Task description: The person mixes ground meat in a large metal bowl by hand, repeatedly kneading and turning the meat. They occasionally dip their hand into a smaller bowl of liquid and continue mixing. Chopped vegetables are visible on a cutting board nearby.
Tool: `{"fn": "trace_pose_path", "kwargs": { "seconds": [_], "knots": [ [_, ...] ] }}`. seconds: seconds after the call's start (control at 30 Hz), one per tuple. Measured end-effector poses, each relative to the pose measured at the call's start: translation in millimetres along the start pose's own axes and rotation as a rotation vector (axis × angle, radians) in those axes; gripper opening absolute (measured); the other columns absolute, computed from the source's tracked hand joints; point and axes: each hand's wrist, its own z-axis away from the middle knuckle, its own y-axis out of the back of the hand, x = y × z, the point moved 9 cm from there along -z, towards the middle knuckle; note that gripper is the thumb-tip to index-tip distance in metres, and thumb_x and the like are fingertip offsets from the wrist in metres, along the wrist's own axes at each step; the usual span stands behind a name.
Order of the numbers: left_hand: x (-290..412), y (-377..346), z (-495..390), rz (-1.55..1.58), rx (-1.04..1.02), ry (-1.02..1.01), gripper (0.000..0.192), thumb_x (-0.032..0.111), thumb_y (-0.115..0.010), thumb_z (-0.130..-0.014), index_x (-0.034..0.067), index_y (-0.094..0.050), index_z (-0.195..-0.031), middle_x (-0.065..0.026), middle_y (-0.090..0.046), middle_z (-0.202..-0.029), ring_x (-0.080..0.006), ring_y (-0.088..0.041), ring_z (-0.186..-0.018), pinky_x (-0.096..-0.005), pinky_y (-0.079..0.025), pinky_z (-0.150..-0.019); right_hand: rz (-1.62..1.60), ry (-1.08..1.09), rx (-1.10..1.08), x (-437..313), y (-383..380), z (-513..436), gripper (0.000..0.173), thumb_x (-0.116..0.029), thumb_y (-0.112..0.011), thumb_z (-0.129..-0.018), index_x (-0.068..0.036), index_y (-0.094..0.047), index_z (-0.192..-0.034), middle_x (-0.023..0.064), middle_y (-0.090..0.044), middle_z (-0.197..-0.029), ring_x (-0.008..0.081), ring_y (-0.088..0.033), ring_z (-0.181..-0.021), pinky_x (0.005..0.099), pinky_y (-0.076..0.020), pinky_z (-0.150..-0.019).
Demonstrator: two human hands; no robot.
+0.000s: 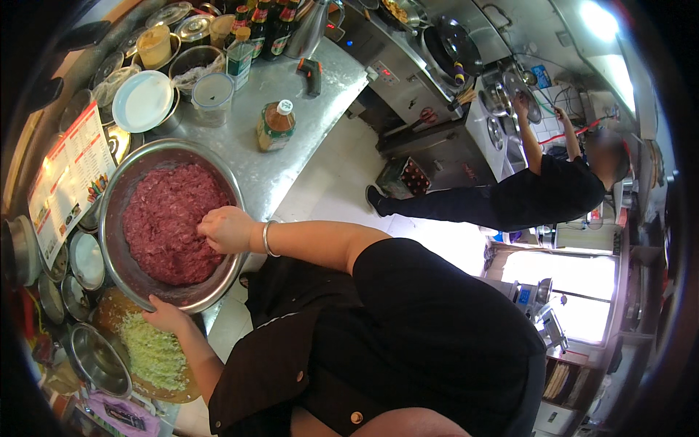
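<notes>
A large stainless steel bowl [232, 183] holds a broad mound of red minced meat [164, 224]. My right hand [226, 230], with a silver bangle on its wrist, has its fingers curled into the near side of the meat; the fingertips are hidden. With my left hand [166, 317] I grip the bowl's rim at its lower edge in the view, thumb on the outer lip. Just beside that hand, finely chopped pale green vegetable [153, 349] is heaped on a round wooden cutting board [188, 390].
A plastic bottle of brown liquid [277, 127] and a dark handheld device [311, 76] stand on the steel table [240, 142]. Lidded pots, tubs and beer bottles [259, 27] crowd its far side. A printed menu [71, 183] leans beside the bowl. Another person [546, 191] works at the stove counter.
</notes>
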Motion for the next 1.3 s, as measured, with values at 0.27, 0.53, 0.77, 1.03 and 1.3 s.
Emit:
{"fn": "trace_pose_path", "kwargs": {
  "seconds": [0.27,0.53,0.77,1.03,1.3],
  "knots": [
    [22,0,13,0.062,-0.076,-0.037,0.043,0.021,-0.062,-0.099,-0.012,-0.054,-0.125,-0.0279,-0.063,-0.121,-0.0379,-0.063,-0.106,-0.0435,-0.049,-0.094,0.092,0.088,-0.493,-15,-80,-19,0.044,-0.023,-0.066,-0.082,-0.018,-0.067,-0.126,0.0136,-0.055,-0.141,0.0332,-0.045,-0.135,0.0544,-0.034,-0.112],
    [9,7,9,-0.047,-0.046,-0.052,0.038,0.02,-0.062,-0.099,-0.01,-0.056,-0.121,-0.0251,-0.067,-0.112,-0.036,-0.065,-0.098,-0.0435,-0.05,-0.092,0.404,0.88,-0.367,-53,-123,-83,0.072,-0.063,-0.069,-0.078,-0.038,-0.053,-0.144,0.0017,-0.037,-0.16,0.0322,-0.027,-0.149,0.0673,-0.0154,-0.117],
    [21,10,15,-0.223,0.076,-0.153,0.054,0.034,-0.067,-0.094,-0.013,-0.059,-0.117,-0.0312,-0.065,-0.109,-0.0455,-0.063,-0.099,-0.0502,-0.049,-0.089,0.2,-0.27,-0.493,22,-102,-61,0.08,-0.058,-0.066,-0.085,-0.024,-0.043,-0.153,0.0199,-0.023,-0.164,0.0492,-0.018,-0.149,0.0692,-0.019,-0.114],
    [32,4,27,0.058,0.132,-0.23,0.026,0.014,-0.068,-0.089,-0.002,-0.056,-0.104,-0.0262,-0.067,-0.091,-0.0466,-0.066,-0.088,-0.0501,-0.051,-0.076,0.285,0.625,-0.895,-27,-159,-95,0.062,-0.04,-0.071,-0.084,-0.011,-0.058,-0.137,0.0188,-0.057,-0.139,0.0384,-0.049,-0.131,0.0527,-0.0391,-0.109],
    [28,4,26,0.118,0.034,0.054,0.026,0.013,-0.067,-0.09,-0.001,-0.054,-0.107,-0.0262,-0.068,-0.088,-0.0472,-0.067,-0.085,-0.0518,-0.051,-0.075,0.401,0.355,-0.9,-27,-157,-41,0.052,-0.039,-0.059,-0.09,-0.008,-0.061,-0.132,0.0167,-0.055,-0.139,0.037,-0.044,-0.131,0.052,-0.0374,-0.108]
  ]
}}
